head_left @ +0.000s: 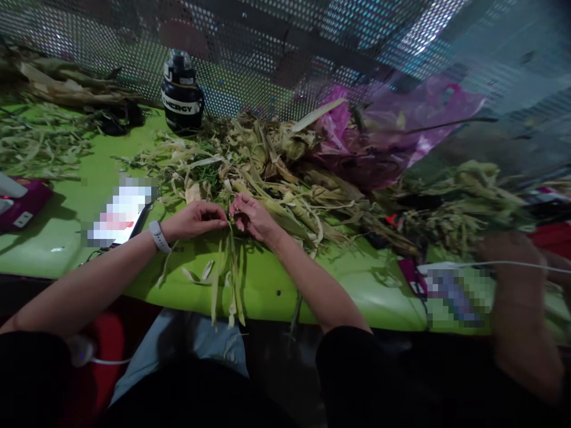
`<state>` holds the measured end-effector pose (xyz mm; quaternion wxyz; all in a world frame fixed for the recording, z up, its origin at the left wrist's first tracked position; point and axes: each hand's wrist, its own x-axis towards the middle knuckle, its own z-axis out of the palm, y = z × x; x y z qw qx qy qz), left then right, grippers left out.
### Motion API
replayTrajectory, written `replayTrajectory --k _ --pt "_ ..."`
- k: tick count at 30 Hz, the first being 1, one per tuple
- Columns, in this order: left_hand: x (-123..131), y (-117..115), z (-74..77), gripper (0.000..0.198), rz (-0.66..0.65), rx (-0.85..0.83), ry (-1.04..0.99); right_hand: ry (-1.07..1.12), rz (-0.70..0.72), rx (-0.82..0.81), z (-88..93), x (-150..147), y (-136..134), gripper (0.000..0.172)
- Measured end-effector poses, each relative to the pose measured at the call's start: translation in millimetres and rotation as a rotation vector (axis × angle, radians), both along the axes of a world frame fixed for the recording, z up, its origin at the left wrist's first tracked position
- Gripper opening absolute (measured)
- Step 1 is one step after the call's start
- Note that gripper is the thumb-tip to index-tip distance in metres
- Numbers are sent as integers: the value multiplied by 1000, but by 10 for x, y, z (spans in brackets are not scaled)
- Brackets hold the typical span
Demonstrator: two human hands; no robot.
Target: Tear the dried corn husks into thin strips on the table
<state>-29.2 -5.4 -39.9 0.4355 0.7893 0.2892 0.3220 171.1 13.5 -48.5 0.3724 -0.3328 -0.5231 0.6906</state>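
Long pale-green corn husk strips (229,267) hang between my two hands and droop over the table's front edge. My left hand (198,219), with a light watch band (159,236) at the wrist, pinches the strips near their top. My right hand (252,217) is closed at the same spot, fingers curled, its fingertips almost touching the left ones. Just beyond both hands lies a tangled heap of dry and green corn husks (267,148). Two short pale husk scraps (196,276) rest left of the hanging strips.
A lit phone (122,213) lies left of my left forearm. Behind it stands a black bottle (182,98). A pink plastic bag (379,134) sits on the heap by the mesh wall (267,59). At right, a co-worker's arm (520,303) reaches over the green table (357,291), near a white cable.
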Motion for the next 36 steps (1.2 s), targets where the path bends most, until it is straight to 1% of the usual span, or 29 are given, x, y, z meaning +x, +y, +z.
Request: replayTrajectory --k 3,6,9,12,14,18,22,25,29,31,33,36 --pt "-18 3 -5 25 -57 -3 -3 -15 89 -15 10 -14 -30 47" --pt "-34 2 7 24 -96 4 20 -145 167 59 18 -12 -55 47" --pt "-41 -13 28 24 -52 8 57 -316 212 183 27 15 -52 46" --pt "-35 -36 52 24 2 -2 100 -445 201 377 48 57 -27 44" --pt "-27 -48 67 24 28 -9 127 -509 194 477 63 85 -9 43" --pt "-23 -49 99 23 49 -14 162 -559 212 520 73 110 11 42" --pt "-35 -44 118 23 62 -30 195 -571 207 523 41 94 19 41" --pt "-29 -47 99 22 75 -1 203 -544 173 461 22 75 19 42" --pt "16 -70 52 19 44 145 164 -405 101 273 58 66 27 46" --pt "35 -91 44 18 37 237 167 -377 16 260 97 70 29 49" --pt "39 -112 52 19 47 323 216 -396 -52 260 143 73 17 50" --pt "22 -135 79 22 89 431 332 -438 -34 168 218 63 -39 50"
